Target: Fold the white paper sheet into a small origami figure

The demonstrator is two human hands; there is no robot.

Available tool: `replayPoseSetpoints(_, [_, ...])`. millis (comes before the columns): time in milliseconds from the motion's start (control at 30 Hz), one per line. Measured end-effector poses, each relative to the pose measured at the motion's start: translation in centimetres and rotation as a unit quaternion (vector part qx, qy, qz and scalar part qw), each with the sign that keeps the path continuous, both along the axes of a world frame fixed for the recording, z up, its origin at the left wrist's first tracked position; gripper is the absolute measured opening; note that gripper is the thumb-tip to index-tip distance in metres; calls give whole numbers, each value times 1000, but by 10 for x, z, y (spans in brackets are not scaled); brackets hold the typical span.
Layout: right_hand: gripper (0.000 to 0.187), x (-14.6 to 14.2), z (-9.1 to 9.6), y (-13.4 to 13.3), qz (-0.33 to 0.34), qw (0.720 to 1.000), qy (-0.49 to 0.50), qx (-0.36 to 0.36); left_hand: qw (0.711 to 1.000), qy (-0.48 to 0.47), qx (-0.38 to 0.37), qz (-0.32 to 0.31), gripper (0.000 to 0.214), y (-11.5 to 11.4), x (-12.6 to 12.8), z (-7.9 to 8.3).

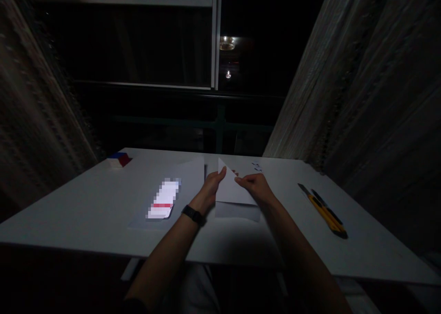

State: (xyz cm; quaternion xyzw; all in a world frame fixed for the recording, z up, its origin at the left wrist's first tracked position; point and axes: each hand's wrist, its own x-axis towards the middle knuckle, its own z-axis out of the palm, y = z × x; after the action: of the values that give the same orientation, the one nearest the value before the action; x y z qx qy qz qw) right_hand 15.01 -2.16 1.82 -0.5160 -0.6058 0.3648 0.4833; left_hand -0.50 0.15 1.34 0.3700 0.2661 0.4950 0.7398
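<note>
A sheet of white paper (231, 191) stands partly folded into a triangle near the middle of the white table (86, 203). My left hand (211, 190), with a black watch on its wrist, grips the paper's left edge with closed fingers. My right hand (257, 187) pinches the right side of the fold. The paper's lower flap lies flat on the table beneath both hands.
A lit phone (163, 199) lies on another white sheet (186, 176) to the left. A yellow utility knife (324, 210) and a dark pen (327, 207) lie at the right. A red and blue block (118, 159) sits at the far left corner. Curtains hang on both sides of a dark window.
</note>
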Motion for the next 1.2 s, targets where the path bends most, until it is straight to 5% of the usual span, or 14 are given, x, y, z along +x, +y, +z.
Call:
replayPoseSetpoints(267, [39,1,-2,1,-30,998,-40,32,1000,-20,-9,-19,41,4,0,-4])
replayPoseSetpoints(367, [41,2,-2,2,-80,995,-36,53,996,19,60,62,39,4,0,-5])
replayPoseSetpoints(467, [43,4,-5,6,-147,987,-15,66,968,80,157,177,30,1,0,-6])
replayPoseSetpoints(567, [45,4,-10,10,-180,981,-3,74,941,147,204,225,26,-6,2,-7])
replayPoseSetpoints(833, [48,-4,-13,10,-159,984,19,83,925,158,189,289,28,-16,5,-4])
replayPoseSetpoints(1200, [43,-6,-15,8,-140,985,78,61,927,140,201,285,31,-9,4,-10])
